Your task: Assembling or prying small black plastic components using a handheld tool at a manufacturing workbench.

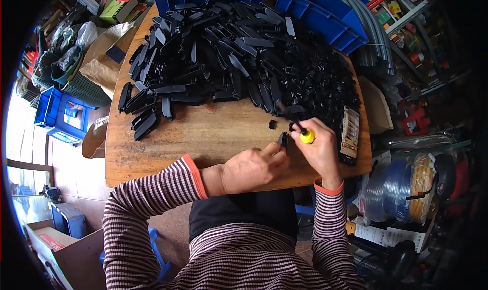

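Observation:
My left hand (256,165) is closed near the table's front edge, its fingertips pinching a small black plastic part (283,139). Beside it, my right hand (321,147) grips what looks like a screwdriver (307,136), yellow and black; its dark far end points up and left and is blurred. A small black piece (272,124) lies on the wood just beyond my fingers. Farther back spreads a big heap of long black plastic parts (218,51), with smaller black pieces (320,84) piled at its right.
The wooden table (168,155) has a worn front edge. A phone (349,135) with its screen lit lies at the right edge. Blue crates (325,18) stand behind the heap. Coils of tubing (391,188) sit to the right, a paper bag (104,56) to the left.

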{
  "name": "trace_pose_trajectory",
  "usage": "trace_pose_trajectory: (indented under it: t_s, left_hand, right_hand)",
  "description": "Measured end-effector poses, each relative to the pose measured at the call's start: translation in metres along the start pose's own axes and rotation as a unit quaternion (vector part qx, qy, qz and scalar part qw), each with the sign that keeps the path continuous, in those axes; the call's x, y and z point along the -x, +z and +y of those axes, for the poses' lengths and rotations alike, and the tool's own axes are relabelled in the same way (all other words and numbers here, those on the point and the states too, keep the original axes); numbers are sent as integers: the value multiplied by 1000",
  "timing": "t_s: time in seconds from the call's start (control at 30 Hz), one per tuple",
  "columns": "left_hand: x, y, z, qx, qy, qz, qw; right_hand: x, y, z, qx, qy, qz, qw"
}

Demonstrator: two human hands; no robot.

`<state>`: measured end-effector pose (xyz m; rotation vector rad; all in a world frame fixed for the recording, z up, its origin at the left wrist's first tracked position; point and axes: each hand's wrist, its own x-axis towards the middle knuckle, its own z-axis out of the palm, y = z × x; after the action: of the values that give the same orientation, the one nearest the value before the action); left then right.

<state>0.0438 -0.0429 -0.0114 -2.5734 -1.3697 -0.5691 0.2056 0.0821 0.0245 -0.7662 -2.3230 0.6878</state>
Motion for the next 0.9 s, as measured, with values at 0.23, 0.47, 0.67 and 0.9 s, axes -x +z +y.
trace_pose_trajectory:
  t_s: [0.23, 0.47, 0.67, 0.9]
  left_hand:
    - [-1, -2, -1, 40, 4, -29, 999]
    - [-1, -1, -1, 50, 1, -16, 999]
    - [1, -1, -1, 54, -13, -5, 998]
    - [2, -3, 0, 52, 0, -16, 998]
  right_hand:
    - [-3, 0, 16, 96, 91, -11, 991]
    - [-8, 16, 13, 170, 72, -18, 983]
    - [-16, 10, 12, 98, 60, -29, 993]
    - [3, 5, -11, -7, 85, -59, 995]
